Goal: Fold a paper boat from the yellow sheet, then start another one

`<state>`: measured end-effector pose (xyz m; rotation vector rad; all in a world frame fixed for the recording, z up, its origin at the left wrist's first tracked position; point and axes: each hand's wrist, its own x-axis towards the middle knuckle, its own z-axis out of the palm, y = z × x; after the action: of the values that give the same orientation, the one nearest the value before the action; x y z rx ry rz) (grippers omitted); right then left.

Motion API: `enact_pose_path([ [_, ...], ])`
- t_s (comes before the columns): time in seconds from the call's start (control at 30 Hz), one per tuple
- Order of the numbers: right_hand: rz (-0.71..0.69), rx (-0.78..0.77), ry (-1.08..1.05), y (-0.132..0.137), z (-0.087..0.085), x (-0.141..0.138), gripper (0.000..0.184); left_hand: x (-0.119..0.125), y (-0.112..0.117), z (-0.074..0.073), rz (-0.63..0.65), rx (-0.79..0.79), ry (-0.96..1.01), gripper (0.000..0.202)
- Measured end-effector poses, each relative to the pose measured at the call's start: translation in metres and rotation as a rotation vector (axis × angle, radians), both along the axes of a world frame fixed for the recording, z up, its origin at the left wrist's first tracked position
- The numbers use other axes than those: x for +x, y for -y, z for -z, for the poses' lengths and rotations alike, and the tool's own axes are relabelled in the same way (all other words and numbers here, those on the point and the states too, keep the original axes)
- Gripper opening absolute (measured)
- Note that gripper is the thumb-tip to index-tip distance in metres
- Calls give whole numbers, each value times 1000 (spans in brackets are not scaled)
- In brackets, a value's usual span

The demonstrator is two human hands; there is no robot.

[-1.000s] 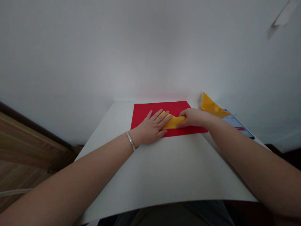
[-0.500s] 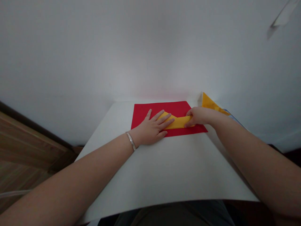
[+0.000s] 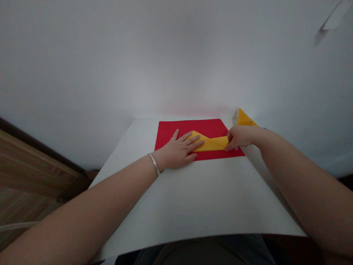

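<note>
A folded yellow paper (image 3: 216, 144) lies on a flat red sheet (image 3: 190, 125). Its left part rises to a low peak, and its right part is a narrow strip. My left hand (image 3: 180, 149), with a silver bangle (image 3: 154, 164) at the wrist, rests flat with fingers spread over the paper's left part and the red sheet. At the strip's right end, my right hand (image 3: 239, 137) is closed, thumb and fingers pinching the yellow paper. The fingers cover that end of the strip.
The white table (image 3: 193, 198) meets a pale wall (image 3: 176, 59) at its far edge. Another folded yellow paper piece (image 3: 245, 118) stands at the back right, partly behind my right hand. A wooden panel (image 3: 35, 173) is at the left.
My right hand has slid a little to the right along the yellow strip, baring more of it. My left hand stays pressed in place.
</note>
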<state>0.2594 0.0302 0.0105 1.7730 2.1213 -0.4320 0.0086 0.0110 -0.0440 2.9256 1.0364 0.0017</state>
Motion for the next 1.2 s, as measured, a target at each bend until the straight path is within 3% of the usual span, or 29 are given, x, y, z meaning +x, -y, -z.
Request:
enact_pose_path([
  [0.2, 13, -28, -52, -6, 8, 9, 20, -2, -2, 2, 25, -12, 14, 51],
  [0.43, 234, -137, -229, -7, 16, 13, 35, -3, -3, 1, 28, -32, 9, 48],
  [0.9, 278, -121, -159, -10, 18, 21, 30, -3, -2, -2, 66, -60, -1, 45],
  [1.07, 224, -97, -179, -10, 18, 24, 16, -3, -3, -2, 59, -62, -2, 44],
  [1.2, 38, 13, -227, -4, 12, 11, 11, -2, -1, -4, 57, -63, -15, 44],
])
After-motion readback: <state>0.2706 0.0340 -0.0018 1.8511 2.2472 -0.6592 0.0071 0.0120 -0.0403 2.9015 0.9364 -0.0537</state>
